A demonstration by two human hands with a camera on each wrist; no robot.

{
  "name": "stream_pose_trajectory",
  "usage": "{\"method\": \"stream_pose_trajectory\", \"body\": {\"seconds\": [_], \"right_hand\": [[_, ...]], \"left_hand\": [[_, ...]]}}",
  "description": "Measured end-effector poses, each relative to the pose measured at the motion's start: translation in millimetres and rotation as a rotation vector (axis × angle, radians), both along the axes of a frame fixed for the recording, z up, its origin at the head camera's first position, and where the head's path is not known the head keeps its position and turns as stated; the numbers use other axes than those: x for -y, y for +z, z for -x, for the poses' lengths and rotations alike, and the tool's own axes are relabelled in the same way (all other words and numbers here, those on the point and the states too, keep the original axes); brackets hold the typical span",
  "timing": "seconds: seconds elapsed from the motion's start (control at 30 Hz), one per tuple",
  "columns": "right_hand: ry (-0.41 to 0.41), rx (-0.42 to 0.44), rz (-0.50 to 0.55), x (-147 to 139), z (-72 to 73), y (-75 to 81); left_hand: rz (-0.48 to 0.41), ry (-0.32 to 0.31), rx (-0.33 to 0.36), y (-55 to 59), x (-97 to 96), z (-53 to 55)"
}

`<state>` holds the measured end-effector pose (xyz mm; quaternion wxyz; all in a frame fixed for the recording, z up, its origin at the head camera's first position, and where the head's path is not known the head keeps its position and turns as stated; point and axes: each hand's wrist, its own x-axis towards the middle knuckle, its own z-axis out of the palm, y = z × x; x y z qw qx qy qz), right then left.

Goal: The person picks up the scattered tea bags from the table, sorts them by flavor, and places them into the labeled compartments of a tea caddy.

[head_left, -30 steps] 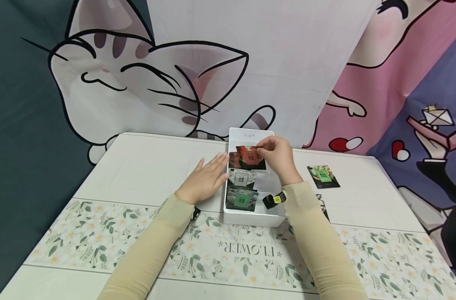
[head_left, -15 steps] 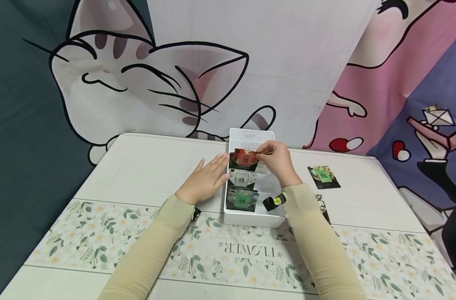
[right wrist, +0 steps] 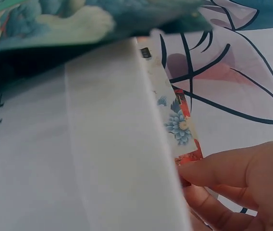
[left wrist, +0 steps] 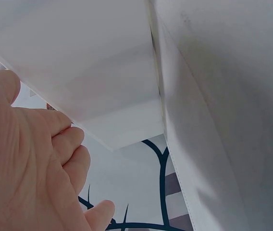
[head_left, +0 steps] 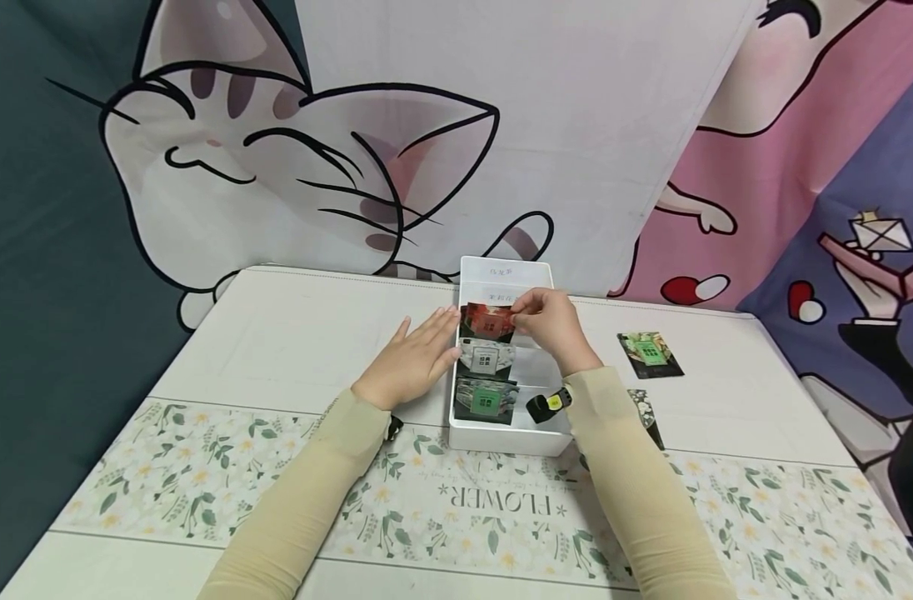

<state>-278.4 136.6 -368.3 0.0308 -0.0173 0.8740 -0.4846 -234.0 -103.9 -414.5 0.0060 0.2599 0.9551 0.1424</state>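
Observation:
A long white box [head_left: 511,442] with compartments stands in the middle of the table. My right hand [head_left: 554,329] pinches the right edge of a red tea sachet [head_left: 489,322], which sits low in a compartment toward the far end. From the right wrist view, thumb and finger hold that sachet beside a white divider [right wrist: 112,144]; its pale back bears a blue flower. Nearer in the box, a grey-white sachet [head_left: 483,360] and a green sachet [head_left: 486,402] lean in their own compartments. My left hand [head_left: 407,362], fingers straight, rests along the box's left wall [left wrist: 93,72].
To the right of the box lie a bright green sachet [head_left: 649,354] and a black-and-white sachet [head_left: 646,417], partly covered by my right sleeve. A flower-printed band [head_left: 276,475] crosses the table. Behind the far edge hangs a cat-print cloth [head_left: 426,167].
My right hand has brought the red sachet left and down into the compartment, over another red sachet that showed there earlier. The left hand has stayed put.

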Motion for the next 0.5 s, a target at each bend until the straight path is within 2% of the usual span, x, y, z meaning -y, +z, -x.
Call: {"method": "stream_pose_trajectory", "body": {"seconds": [0.27,0.5], "right_hand": [[0.033,0.007,-0.036,1.4,0.9,-2.2],[0.024,-0.009,-0.058,1.1,0.9,-2.3]], "left_hand": [[-0.007,0.004,0.021,0.8,0.8,-0.7],[-0.014,-0.003,0.013,0.7,0.5,-0.7]]}}
